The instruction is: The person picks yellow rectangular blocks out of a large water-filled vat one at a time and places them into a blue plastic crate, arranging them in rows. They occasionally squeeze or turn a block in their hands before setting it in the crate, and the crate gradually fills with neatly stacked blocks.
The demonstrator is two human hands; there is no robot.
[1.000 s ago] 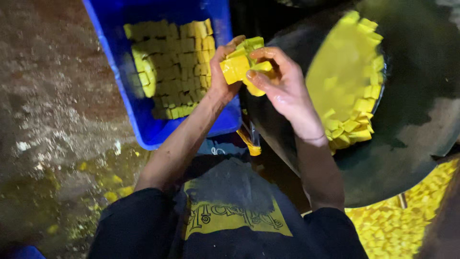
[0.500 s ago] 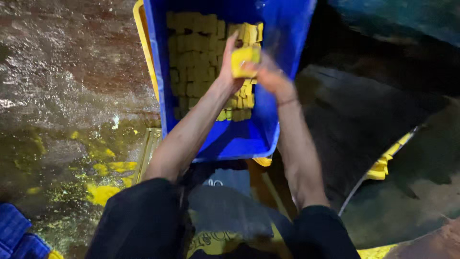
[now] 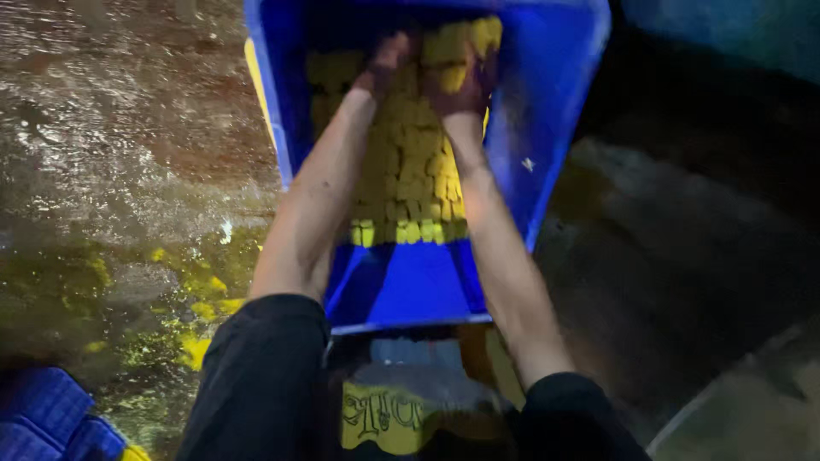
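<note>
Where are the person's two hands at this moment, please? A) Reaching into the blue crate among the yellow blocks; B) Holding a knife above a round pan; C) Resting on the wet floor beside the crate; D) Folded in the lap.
A: both the left hand and the right hand are inside the blue crate, at the rows of yellow blocks packed there.

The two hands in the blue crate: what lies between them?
In the head view, rows of small yellow blocks fill the stretch between the left hand and the right hand, packed on the floor of the blue crate.
</note>
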